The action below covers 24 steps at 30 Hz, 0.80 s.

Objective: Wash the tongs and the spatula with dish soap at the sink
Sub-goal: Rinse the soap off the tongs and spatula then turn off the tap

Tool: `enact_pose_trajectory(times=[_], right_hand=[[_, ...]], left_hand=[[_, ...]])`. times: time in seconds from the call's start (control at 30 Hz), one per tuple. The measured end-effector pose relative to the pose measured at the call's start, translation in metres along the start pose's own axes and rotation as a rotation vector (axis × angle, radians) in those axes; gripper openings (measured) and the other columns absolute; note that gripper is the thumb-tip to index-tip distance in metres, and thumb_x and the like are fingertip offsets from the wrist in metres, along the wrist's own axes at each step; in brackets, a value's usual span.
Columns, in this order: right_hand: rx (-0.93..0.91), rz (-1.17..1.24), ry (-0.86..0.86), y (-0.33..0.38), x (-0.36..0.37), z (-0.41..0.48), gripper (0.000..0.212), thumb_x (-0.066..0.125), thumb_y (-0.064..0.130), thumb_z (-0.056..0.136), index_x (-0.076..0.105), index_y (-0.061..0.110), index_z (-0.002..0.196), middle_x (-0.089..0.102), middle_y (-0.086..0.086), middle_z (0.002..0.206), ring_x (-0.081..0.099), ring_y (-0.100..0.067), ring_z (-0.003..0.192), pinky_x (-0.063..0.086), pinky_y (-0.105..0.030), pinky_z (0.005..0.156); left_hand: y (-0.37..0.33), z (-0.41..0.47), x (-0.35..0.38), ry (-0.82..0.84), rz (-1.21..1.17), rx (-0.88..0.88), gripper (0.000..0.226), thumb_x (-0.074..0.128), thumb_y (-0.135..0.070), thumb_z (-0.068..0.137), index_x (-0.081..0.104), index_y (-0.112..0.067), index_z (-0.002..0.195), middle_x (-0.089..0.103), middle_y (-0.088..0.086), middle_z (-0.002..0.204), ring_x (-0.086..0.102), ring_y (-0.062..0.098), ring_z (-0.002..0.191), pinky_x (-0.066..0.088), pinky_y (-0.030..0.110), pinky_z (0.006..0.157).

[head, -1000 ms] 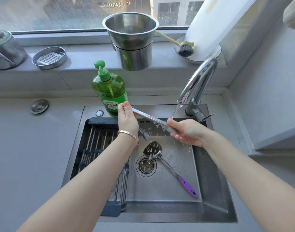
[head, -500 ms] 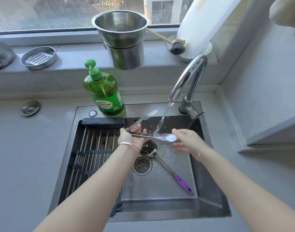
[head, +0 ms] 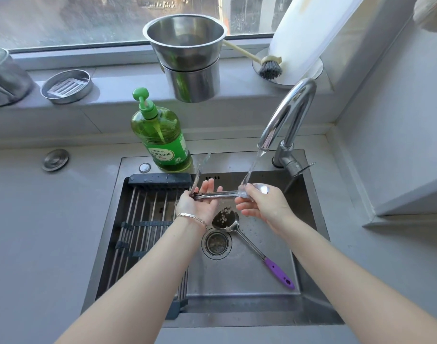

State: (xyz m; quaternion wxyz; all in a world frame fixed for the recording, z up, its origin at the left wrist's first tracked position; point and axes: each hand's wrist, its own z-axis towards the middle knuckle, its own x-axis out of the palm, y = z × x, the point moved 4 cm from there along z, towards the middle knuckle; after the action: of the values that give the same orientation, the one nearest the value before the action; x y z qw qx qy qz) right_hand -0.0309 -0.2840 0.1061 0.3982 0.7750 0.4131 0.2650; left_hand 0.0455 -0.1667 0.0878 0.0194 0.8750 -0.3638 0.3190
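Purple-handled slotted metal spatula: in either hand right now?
No: the spatula lies on the sink floor beside the drain; left hand and right hand hold the steel tongs.

Nested steel pots (head: 190, 78) stand on the windowsill (head: 113, 95) between a round tin (head: 66, 86) and a dish brush (head: 269, 68); a metal plug (head: 55, 159) lies on the counter (head: 38, 232).
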Motion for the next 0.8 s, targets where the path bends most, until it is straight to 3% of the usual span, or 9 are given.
enact_pose_trajectory(times=[0.1,0.2,0.27,0.33,0.43,0.53,0.63,0.73,0.8], right_hand=[[-0.072,-0.127,-0.006,0.008,0.016,0.004,0.019,0.05,0.013,0.093,0.062,0.013,0.077,0.064,-0.008,0.064,0.058,-0.007,0.04,0.05,-0.016,0.044],[-0.186,-0.382,-0.128,0.016,0.017,0.006,0.024,0.049,0.018,0.089,0.063,0.007,0.073,0.06,-0.006,0.059,0.056,-0.015,0.047,0.049,-0.025,0.049],[-0.261,-0.55,-0.202,0.021,0.01,0.003,0.027,0.047,0.021,0.088,0.065,0.003,0.076,0.061,-0.007,0.063,0.058,-0.024,0.062,0.05,-0.035,0.065],[-0.304,-0.611,-0.235,0.024,-0.001,-0.003,0.025,0.046,0.022,0.09,0.066,0.009,0.081,0.064,-0.005,0.072,0.058,-0.024,0.073,0.047,-0.032,0.071],[-0.495,-0.592,-0.238,0.028,-0.017,-0.018,0.016,0.051,0.022,0.089,0.062,0.016,0.078,0.063,-0.006,0.081,0.056,-0.014,0.076,0.043,-0.021,0.072],[-0.633,-0.511,-0.182,0.027,-0.032,-0.033,0.014,0.051,0.035,0.081,0.056,0.026,0.073,0.057,0.007,0.079,0.052,0.0,0.074,0.038,-0.004,0.066],[-0.604,-0.389,-0.152,0.019,-0.048,-0.038,0.014,0.049,0.045,0.076,0.054,0.032,0.073,0.058,0.011,0.072,0.053,-0.005,0.064,0.042,-0.013,0.058],[-0.601,-0.366,-0.185,0.012,-0.06,-0.04,0.019,0.047,0.05,0.074,0.053,0.031,0.073,0.062,-0.009,0.074,0.057,-0.025,0.063,0.044,-0.022,0.055],[-0.611,-0.384,-0.175,0.01,-0.061,-0.04,0.023,0.047,0.05,0.075,0.053,0.027,0.073,0.062,-0.011,0.071,0.058,-0.029,0.065,0.047,-0.032,0.058]], left_hand=[[-0.011,0.01,-0.012,-0.063,0.034,0.037,0.032,0.026,-0.017,0.102,0.041,-0.008,0.075,0.049,0.012,0.085,0.056,0.023,0.072,0.046,0.044,0.087],[-0.012,0.019,-0.023,-0.119,0.162,0.05,0.033,0.03,-0.015,0.102,0.044,-0.007,0.074,0.045,0.008,0.076,0.05,0.019,0.066,0.048,0.04,0.097],[-0.004,0.019,-0.025,-0.11,0.263,0.043,0.033,0.035,-0.022,0.102,0.048,-0.008,0.075,0.047,0.005,0.071,0.047,0.018,0.063,0.052,0.037,0.079],[0.009,0.018,-0.023,-0.085,0.356,0.027,0.041,0.033,-0.035,0.101,0.054,-0.008,0.078,0.052,0.005,0.073,0.049,0.018,0.065,0.048,0.034,0.067],[0.037,0.016,-0.014,-0.045,0.545,-0.034,0.059,0.024,-0.049,0.099,0.058,-0.006,0.079,0.051,0.007,0.073,0.048,0.018,0.067,0.043,0.029,0.061],[0.064,0.014,-0.003,-0.016,0.663,-0.095,0.065,0.019,-0.052,0.098,0.056,-0.006,0.071,0.044,0.006,0.065,0.043,0.015,0.059,0.039,0.026,0.055],[0.08,0.011,-0.001,-0.006,0.713,-0.155,0.062,0.023,-0.051,0.098,0.051,-0.007,0.064,0.043,0.006,0.058,0.041,0.016,0.056,0.038,0.028,0.053],[0.09,0.008,-0.013,-0.012,0.76,-0.255,0.05,0.035,-0.04,0.097,0.043,-0.011,0.056,0.045,0.003,0.047,0.043,0.018,0.056,0.043,0.03,0.057],[0.091,0.005,-0.023,-0.003,0.774,-0.317,0.043,0.034,-0.029,0.095,0.04,-0.012,0.056,0.045,0.004,0.051,0.044,0.019,0.057,0.045,0.031,0.061]])
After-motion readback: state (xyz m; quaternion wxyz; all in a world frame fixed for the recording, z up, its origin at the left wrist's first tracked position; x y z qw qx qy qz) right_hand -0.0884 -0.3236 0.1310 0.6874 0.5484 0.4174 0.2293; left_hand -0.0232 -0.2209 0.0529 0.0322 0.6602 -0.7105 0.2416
